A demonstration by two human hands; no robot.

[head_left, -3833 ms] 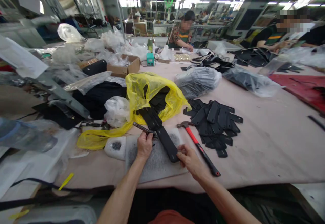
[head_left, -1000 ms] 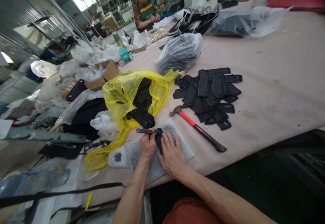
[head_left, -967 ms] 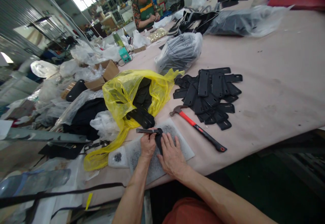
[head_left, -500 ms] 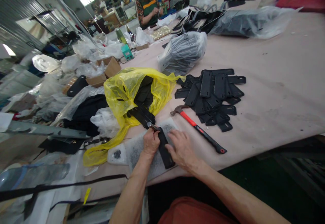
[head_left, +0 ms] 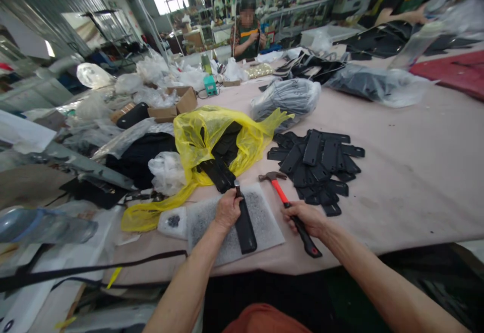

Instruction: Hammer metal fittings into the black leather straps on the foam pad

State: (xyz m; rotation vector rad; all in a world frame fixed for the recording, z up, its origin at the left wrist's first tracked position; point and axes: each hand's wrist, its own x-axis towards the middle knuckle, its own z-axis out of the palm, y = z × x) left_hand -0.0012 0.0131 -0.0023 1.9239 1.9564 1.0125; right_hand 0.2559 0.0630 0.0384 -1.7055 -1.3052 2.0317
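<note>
My left hand is closed around a metal punch, whose shiny top sticks up above the fingers. The punch stands at the far end of a black strip-shaped piece; its lower tip is hidden by my hand. Under the piece lies a worn, speckled pale board. Right of the board, my right hand grips the black handle of a claw hammer with a red neck, its head pointing away from me. Beyond the hammer is a heap of similar black pieces.
A yellow plastic bag with black pieces in it lies open behind the board. Farther back are a clear bag of grey pieces and a cardboard box. A co-worker sits across the table; another person's arm shows at upper right.
My right hand has left the black piece and taken hold of the hammer's handle. The left hand keeps the punch at the piece's far end, now more upright. The camera view has shifted.
</note>
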